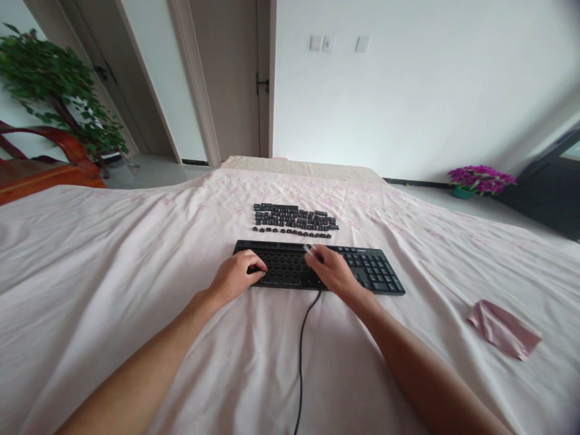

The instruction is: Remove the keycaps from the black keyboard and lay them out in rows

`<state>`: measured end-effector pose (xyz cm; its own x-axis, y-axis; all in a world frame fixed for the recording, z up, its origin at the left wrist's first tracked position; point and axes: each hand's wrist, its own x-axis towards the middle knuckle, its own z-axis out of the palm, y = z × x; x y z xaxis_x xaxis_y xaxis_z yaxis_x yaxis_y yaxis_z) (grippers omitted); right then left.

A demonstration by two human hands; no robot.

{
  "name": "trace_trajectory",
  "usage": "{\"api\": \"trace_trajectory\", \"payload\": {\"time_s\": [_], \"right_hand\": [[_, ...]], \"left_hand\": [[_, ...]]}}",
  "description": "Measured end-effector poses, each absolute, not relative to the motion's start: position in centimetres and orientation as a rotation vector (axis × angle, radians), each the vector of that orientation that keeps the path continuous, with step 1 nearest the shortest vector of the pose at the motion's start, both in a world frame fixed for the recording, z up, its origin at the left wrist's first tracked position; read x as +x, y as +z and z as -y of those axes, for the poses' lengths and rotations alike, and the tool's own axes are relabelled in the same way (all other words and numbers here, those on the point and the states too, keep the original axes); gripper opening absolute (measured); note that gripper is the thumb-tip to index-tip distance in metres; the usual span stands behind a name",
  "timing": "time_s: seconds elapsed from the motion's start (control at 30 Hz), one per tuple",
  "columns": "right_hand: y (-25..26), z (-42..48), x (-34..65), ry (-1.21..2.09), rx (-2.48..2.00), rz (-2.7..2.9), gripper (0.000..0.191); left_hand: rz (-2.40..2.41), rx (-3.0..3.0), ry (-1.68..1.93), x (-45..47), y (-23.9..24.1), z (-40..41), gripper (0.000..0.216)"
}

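A black keyboard [371, 269] lies on a pale pink sheet [113, 254]; its main block has the keycaps off, while the right-hand number block still carries keys. My left hand [236, 275] rests on the keyboard's left part with fingers curled. My right hand [333, 270] lies over the middle, fingers pinched on a small pale tool whose tip shows at its far end. Rows of loose black keycaps [294, 219] sit just beyond the keyboard.
The keyboard's black cable [300, 356] runs toward me between my arms. A folded pink cloth [504, 329] lies at the right. A wooden chair and green plant [54, 90] stand at far left, purple flowers [481, 179] at far right.
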<state>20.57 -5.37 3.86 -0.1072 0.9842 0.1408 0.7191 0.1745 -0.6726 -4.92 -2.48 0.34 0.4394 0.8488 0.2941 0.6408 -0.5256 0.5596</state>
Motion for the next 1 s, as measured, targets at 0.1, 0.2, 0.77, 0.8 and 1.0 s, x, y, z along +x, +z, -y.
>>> {"api": "trace_trajectory", "payload": {"time_s": [0.1,0.2,0.77,0.8,1.0], "right_hand": [[5.9,5.3,22.3,0.793,-1.331,1.721,0.046],[7.1,5.7,23.1,0.79,-1.278,1.661,0.049],[2.9,5.2,23.1,1.095,-1.027,1.636,0.022],[2.9,5.2,23.0,1.076,-1.049,1.629,0.022],[4.1,5.9,22.3,0.975,-1.352,1.46,0.029]], "left_hand": [[-1.276,2.362,0.877,-3.9,1.0,3.5,0.008],[-1.21,2.388,0.868,-2.4,1.6,4.4,0.007],[-1.176,2.258,0.741,3.3,0.2,4.5,0.026],[-1.17,2.252,0.747,3.2,0.1,4.5,0.025],[-1.155,2.256,0.731,3.1,0.3,4.7,0.026]]}}
